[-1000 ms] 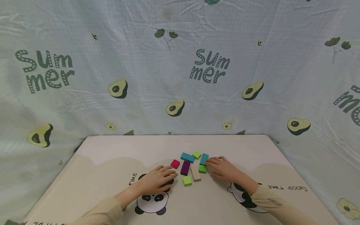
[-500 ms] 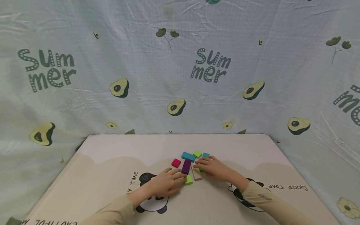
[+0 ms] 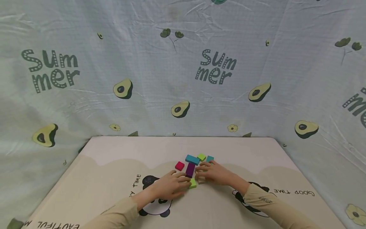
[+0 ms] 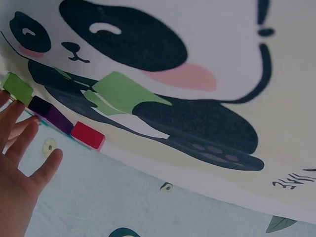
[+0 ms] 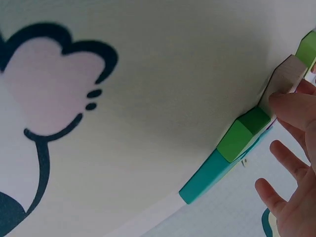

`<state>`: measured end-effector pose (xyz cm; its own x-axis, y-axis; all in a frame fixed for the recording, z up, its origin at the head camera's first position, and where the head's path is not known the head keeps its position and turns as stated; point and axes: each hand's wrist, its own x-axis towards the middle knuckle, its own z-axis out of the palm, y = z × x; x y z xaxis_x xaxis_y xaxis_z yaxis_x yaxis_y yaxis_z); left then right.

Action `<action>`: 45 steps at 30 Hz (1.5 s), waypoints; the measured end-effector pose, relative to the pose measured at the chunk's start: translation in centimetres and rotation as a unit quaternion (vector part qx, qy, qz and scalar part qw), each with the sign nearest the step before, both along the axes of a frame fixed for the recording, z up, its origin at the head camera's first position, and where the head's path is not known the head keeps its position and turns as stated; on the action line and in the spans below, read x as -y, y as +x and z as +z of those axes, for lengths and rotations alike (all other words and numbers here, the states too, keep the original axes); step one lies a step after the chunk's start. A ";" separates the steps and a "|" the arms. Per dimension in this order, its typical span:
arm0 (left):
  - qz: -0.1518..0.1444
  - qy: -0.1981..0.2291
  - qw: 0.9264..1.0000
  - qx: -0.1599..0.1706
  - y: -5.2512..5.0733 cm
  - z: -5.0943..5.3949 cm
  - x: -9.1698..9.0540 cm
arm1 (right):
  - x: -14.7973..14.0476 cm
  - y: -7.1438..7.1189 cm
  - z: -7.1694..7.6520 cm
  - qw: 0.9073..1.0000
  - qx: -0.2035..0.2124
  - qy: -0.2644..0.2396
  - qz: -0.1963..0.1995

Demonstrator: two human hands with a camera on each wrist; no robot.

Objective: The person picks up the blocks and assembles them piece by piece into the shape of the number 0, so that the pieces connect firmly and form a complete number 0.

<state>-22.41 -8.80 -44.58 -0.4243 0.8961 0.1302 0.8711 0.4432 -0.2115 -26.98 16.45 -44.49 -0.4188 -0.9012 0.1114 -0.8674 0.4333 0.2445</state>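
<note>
Moved left from the teal block (image 3: 210, 158), the right hand (image 3: 215, 173) pinches the pale beige block (image 5: 283, 80) right of the purple block (image 3: 190, 170); the left hand (image 3: 168, 186), fingers spread, touches the near lime block (image 3: 193, 183), grip unclear.

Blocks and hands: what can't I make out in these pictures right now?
Tan block: head view, mostly covered by the right hand.
Darker green block: head view, mostly behind that same hand.
Left hand: left wrist view, cut off by the picture's edge; whether it grips the nearer lime block is unclear.
</note>
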 end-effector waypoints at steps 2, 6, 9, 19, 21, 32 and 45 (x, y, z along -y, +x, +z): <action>0.000 -0.003 1.000 0.002 -0.1 0.0 0.0 | 0.0 -0.1 -0.1 1.000 -0.005 0.001 0.005; 0.004 -0.010 1.000 -0.008 -0.2 -0.1 0.0 | 0.1 -0.2 -0.2 1.000 -0.025 0.003 0.010; 0.005 -0.012 1.000 -0.019 0.1 -0.2 -0.1 | 0.2 -0.2 -0.2 0.999 -0.036 0.007 0.007; 0.013 -0.024 1.000 -0.014 0.7 -0.2 -0.2 | 0.1 -0.1 -0.4 0.998 -0.053 0.015 0.003; 0.015 -0.026 0.999 -0.016 0.7 -0.1 -0.2 | 0.2 0.0 -0.4 0.999 -0.053 0.013 0.002; 0.020 -0.031 0.999 -0.008 1.0 0.0 -0.2 | -0.1 0.3 -0.2 0.998 -0.058 0.006 0.008; 0.037 -0.036 0.999 0.003 1.3 0.2 -0.2 | -1.4 1.2 -0.1 0.993 -0.109 -0.035 0.028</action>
<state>-21.10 -8.56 -44.33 -0.4907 0.8690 0.0642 0.8377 0.4907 -0.2398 -25.79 17.89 -44.56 -0.3280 -0.9090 0.2571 -0.8202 0.4091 0.3998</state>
